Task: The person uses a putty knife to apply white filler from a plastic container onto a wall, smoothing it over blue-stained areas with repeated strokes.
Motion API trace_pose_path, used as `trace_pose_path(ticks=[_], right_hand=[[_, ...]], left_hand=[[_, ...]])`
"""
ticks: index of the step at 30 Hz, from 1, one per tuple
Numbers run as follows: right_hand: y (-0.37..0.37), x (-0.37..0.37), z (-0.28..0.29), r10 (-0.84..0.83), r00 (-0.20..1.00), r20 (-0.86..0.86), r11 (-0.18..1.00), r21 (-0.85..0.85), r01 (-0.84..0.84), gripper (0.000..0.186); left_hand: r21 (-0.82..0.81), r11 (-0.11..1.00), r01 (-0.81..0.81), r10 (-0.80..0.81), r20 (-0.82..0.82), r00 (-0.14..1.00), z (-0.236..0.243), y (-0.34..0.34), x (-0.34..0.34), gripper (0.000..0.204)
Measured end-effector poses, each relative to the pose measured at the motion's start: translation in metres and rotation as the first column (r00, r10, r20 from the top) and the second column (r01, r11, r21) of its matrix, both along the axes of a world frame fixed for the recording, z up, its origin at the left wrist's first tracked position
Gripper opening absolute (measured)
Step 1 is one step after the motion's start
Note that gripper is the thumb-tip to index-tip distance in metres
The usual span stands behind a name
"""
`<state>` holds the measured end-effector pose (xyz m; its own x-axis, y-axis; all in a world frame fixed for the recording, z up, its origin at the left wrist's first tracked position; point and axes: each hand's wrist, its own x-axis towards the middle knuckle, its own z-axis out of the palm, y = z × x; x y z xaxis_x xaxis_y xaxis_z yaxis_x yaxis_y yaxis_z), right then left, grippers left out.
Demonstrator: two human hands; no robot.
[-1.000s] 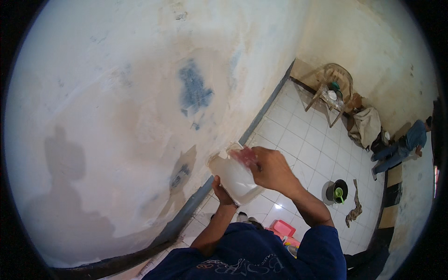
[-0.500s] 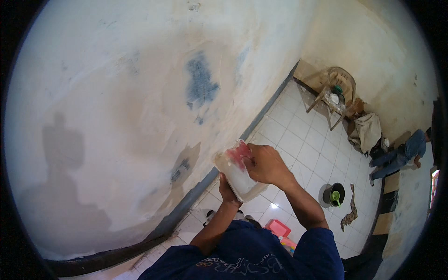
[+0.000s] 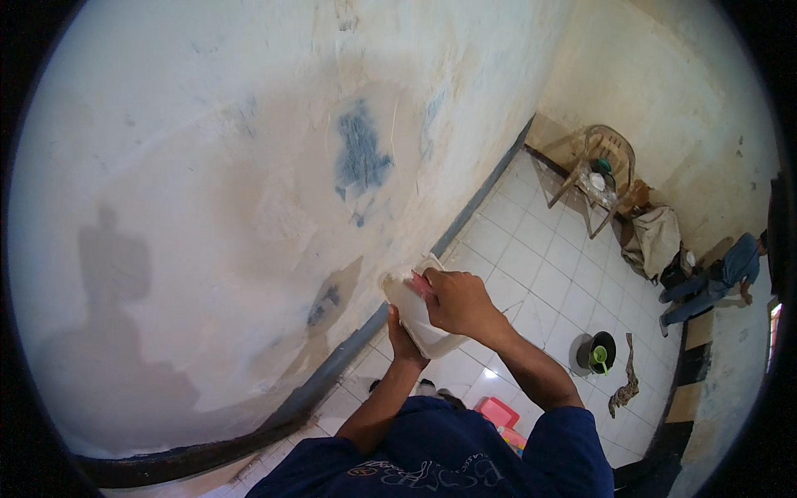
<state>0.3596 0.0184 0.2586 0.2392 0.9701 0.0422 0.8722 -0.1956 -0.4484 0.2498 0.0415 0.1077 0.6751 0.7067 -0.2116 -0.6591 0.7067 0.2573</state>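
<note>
My left hand [image 3: 403, 340] grips a white rectangular plastic tub [image 3: 425, 344] from beneath and along its near side. Pinched in my right hand [image 3: 462, 305] is a red putty scraper [image 3: 422, 286], dipped inside the tub and seen almost edge-on. Pale paste smears the tub's rim. Beside the tub rises a whitish wall [image 3: 274, 183] spread with filler. Blue-grey paint shows through it in one large patch [image 3: 361, 153] and a smaller patch [image 3: 325, 305] lower down.
On the white tiled floor are a black bucket [image 3: 586, 357] with a green dipper [image 3: 598, 355], a twisted rag [image 3: 627, 388] and a pink-red container [image 3: 498, 412]. A plastic chair [image 3: 610, 153] holding bags stands in the far corner, near a beige cloth [image 3: 656, 236]. Another person [image 3: 722, 282] is at the right.
The scraper has turned from showing its flat face to nearly edge-on. My right hand has shifted slightly down and left over the tub. My left hand keeps its hold.
</note>
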Motion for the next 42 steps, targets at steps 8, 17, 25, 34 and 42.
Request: trace_pose_path(ticks=[8, 17, 25, 34, 42], right_hand=[[0.0, 0.004, -0.006, 0.039, 0.999, -0.021, 0.999, 0.0, -0.039, 0.019], [-0.002, 0.017, -0.005, -0.05, 0.984, -0.171, 0.997, 0.05, 0.059, 0.018], [-0.005, 0.022, -0.008, -0.141, 0.981, -0.131, 0.986, 0.065, 0.151, 0.018], [-0.011, 0.021, -0.023, -0.062, 0.968, -0.245, 0.998, 0.011, 0.066, 0.019], [-0.009, 0.044, -0.047, -0.065, 0.797, -0.601, 0.997, -0.003, 0.079, 0.021]], left_hand=[[0.082, 0.996, -0.031, 0.03, 0.022, 0.999, 0.011, 0.004, -0.004, 0.069], [0.132, 0.991, -0.009, -0.013, 0.162, 0.987, 0.002, 0.008, -0.007, 0.073], [0.174, 0.985, -0.004, -0.031, 0.199, 0.979, 0.011, 0.007, 0.0, 0.073], [0.121, 0.991, 0.061, -0.085, 0.207, 0.975, -0.013, 0.009, -0.004, 0.071], [0.115, 0.993, 0.033, -0.05, 0.152, 0.987, 0.002, 0.007, -0.006, 0.068]])
